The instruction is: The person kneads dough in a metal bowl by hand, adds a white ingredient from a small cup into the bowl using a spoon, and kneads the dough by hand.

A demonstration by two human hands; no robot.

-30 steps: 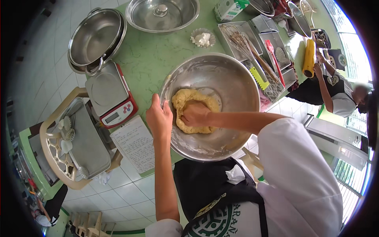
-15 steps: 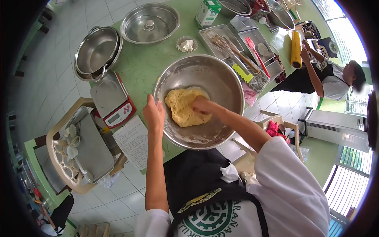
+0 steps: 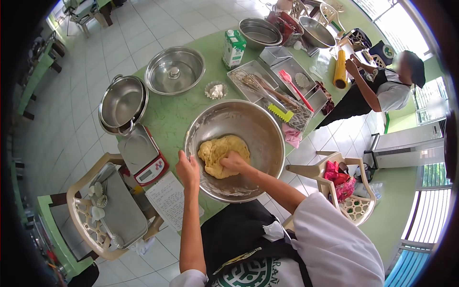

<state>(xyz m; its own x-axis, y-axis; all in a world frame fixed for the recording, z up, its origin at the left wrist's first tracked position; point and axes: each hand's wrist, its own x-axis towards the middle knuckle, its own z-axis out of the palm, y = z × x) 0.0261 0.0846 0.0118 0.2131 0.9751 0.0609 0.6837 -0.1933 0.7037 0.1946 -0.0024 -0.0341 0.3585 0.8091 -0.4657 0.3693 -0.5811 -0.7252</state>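
Observation:
A lump of yellow dough (image 3: 217,152) lies in a large steel mixing bowl (image 3: 260,126) on the green table (image 3: 167,119). My right hand (image 3: 233,161) is pressed into the dough's near right side, fingers closed in it. My left hand (image 3: 187,168) grips the bowl's near left rim, holding it steady.
Left of the bowl stand a red and silver kitchen scale (image 3: 142,155), a steel pot (image 3: 122,103), a steel lid (image 3: 174,70) and a handwritten sheet (image 3: 168,200). Trays of utensils (image 3: 272,91), a milk carton (image 3: 234,48) and more bowls lie beyond. Another person (image 3: 382,88) works at the far right. Plastic chairs flank me.
The view has shifted, so the table sits lower and more to the right. My right hand has drawn back toward the dough's near edge. The left hand stays on the rim.

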